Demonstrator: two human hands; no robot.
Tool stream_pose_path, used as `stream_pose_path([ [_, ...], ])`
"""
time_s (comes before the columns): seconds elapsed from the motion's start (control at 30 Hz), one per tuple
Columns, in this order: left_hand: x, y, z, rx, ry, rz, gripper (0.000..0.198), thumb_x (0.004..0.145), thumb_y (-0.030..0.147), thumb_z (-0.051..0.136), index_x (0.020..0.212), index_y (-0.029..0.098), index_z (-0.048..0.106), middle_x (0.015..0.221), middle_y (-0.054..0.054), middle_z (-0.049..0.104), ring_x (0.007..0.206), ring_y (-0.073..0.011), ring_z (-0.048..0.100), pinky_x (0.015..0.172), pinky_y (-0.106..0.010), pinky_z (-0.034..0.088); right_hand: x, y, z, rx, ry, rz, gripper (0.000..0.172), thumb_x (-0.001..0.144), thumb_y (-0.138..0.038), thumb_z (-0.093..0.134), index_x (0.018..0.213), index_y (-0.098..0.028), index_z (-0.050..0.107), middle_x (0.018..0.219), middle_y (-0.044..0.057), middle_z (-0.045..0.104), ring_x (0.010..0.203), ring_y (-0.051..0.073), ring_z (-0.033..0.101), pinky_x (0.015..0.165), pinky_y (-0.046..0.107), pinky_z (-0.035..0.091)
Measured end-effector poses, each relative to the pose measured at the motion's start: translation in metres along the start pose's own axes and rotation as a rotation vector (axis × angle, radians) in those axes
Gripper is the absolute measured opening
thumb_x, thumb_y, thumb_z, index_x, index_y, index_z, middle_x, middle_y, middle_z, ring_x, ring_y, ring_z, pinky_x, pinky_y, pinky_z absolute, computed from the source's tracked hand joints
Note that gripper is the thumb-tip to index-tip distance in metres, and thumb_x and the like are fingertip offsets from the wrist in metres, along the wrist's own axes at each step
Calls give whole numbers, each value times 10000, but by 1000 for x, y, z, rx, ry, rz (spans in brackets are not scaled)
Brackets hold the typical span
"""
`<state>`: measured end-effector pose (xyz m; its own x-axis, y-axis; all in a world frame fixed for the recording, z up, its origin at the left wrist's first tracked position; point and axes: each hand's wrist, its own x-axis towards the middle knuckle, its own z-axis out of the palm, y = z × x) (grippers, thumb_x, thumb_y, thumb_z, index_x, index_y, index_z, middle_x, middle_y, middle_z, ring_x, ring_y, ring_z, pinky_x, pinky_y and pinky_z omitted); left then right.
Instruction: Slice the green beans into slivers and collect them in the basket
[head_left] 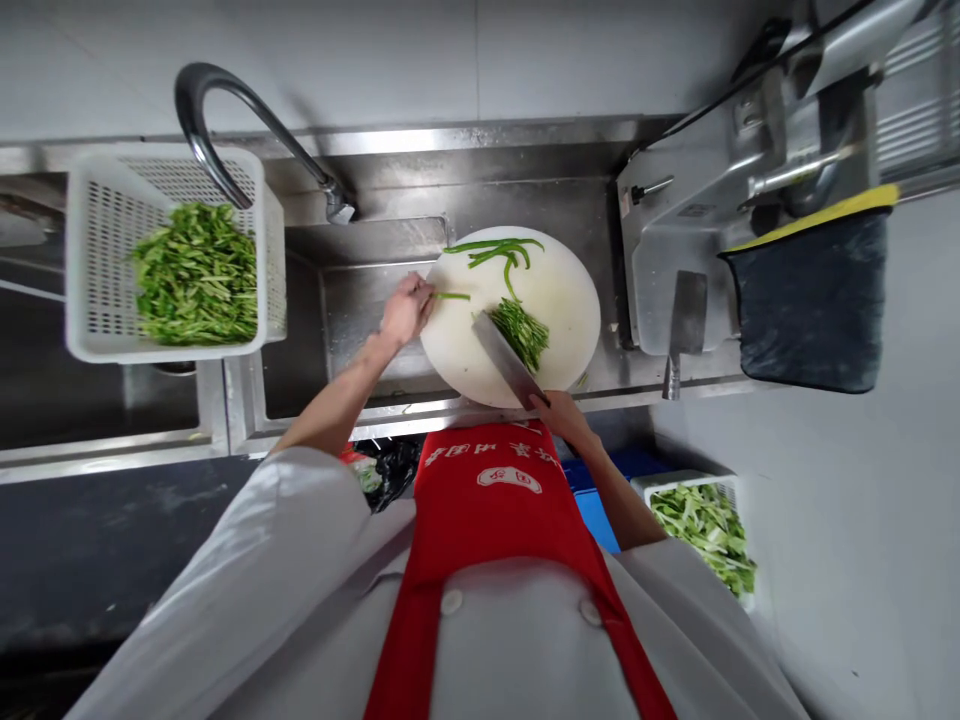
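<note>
A round white cutting board (446, 355) lies over the steel counter in front of me. My left hand (409, 308) is at its left edge, fingers pinched on a thin green pepper piece (454, 296). My right hand (561, 414) grips the handle of a cleaver (507, 360) at the board's near edge. The blade slants up to the left, alongside a pile of cut green strips (527, 333). Several long, curved green peppers (496, 246) rest on the board's far side. Too little of the pinched piece shows to tell its full length.
Left, a white plastic basket (271, 250) holds cut green vegetables beneath a curved faucet (232, 95). A second cleaver (686, 315) lies right, beside a metal machine (675, 215) and a hanging dark cloth (810, 300). A crate of greens (705, 530) stands lower right.
</note>
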<state>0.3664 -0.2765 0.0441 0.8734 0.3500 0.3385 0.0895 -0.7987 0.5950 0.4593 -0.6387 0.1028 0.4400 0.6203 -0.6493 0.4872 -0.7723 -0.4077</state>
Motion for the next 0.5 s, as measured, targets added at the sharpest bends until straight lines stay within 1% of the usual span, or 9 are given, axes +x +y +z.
stream_pose_path([
  [0.03, -22, 0, -1, 2, -77, 11, 297, 1006, 380, 526, 1033, 118, 663, 977, -94, 638, 848, -158, 532, 788, -307, 525, 0, 2, -1, 10, 14, -5, 394, 1048, -349, 417, 1017, -127, 741, 1001, 141, 760, 926, 210, 687, 792, 250, 443],
  [0.1, -63, 9, 7, -34, -185, 24, 288, 1008, 387, 491, 1019, 175, 685, 961, -91, 639, 858, -184, 555, 793, -324, 520, -2, 3, 0, 40, 50, -86, 352, 1025, -299, 433, 1182, -140, 704, 1089, 126, 754, 991, 216, 685, 844, 255, 456],
  [0.13, -80, 18, 14, -59, -206, 11, 280, 1005, 379, 482, 1014, 194, 693, 954, -91, 641, 870, -197, 566, 805, -337, 521, -4, 1, 2, 59, 65, -153, 373, 1008, -273, 448, 1296, -154, 652, 1172, 118, 737, 1056, 216, 674, 885, 257, 456],
  [0.2, -101, 37, 30, -102, -201, -24, 265, 995, 353, 475, 1009, 216, 701, 963, -89, 642, 911, -216, 586, 830, -355, 526, -8, -6, 10, 94, 68, -284, 516, 980, -252, 480, 1492, -189, 488, 1348, 103, 660, 1192, 210, 626, 965, 259, 445],
  [0.23, -108, 45, 35, -113, -168, -53, 262, 992, 337, 471, 1020, 218, 702, 989, -90, 640, 944, -221, 593, 850, -360, 528, -9, -11, 16, 101, 48, -319, 590, 972, -256, 494, 1552, -201, 403, 1400, 101, 625, 1228, 208, 607, 984, 261, 444],
  [0.3, -121, 56, 37, -112, -34, -144, 267, 995, 305, 453, 1053, 210, 695, 1039, -97, 632, 998, -220, 599, 885, -362, 526, -12, -23, 32, 62, -20, -299, 710, 961, -271, 518, 1618, -203, 258, 1381, 119, 635, 1203, 222, 624, 972, 281, 467],
  [0.4, -153, 57, 23, -61, 253, -353, 281, 1005, 267, 418, 1080, 186, 676, 1016, -104, 630, 946, -199, 610, 849, -346, 531, -14, -41, 61, -111, -87, -159, 809, 961, -266, 508, 1647, -172, 89, 1173, 146, 726, 1033, 258, 693, 907, 338, 507],
  [0.43, -168, 55, 16, -41, 313, -405, 279, 1005, 261, 414, 1071, 182, 674, 989, -100, 632, 911, -191, 610, 817, -335, 533, -14, -46, 71, -171, -83, -132, 809, 969, -261, 490, 1647, -165, 60, 1130, 149, 734, 994, 264, 700, 896, 352, 511],
  [0.5, -201, 50, 5, -5, 352, -468, 263, 996, 255, 425, 1034, 183, 675, 924, -86, 632, 847, -180, 605, 760, -316, 531, -14, -55, 89, -255, -36, -106, 777, 992, -258, 446, 1647, -160, 40, 1123, 160, 725, 972, 265, 699, 896, 363, 509],
])
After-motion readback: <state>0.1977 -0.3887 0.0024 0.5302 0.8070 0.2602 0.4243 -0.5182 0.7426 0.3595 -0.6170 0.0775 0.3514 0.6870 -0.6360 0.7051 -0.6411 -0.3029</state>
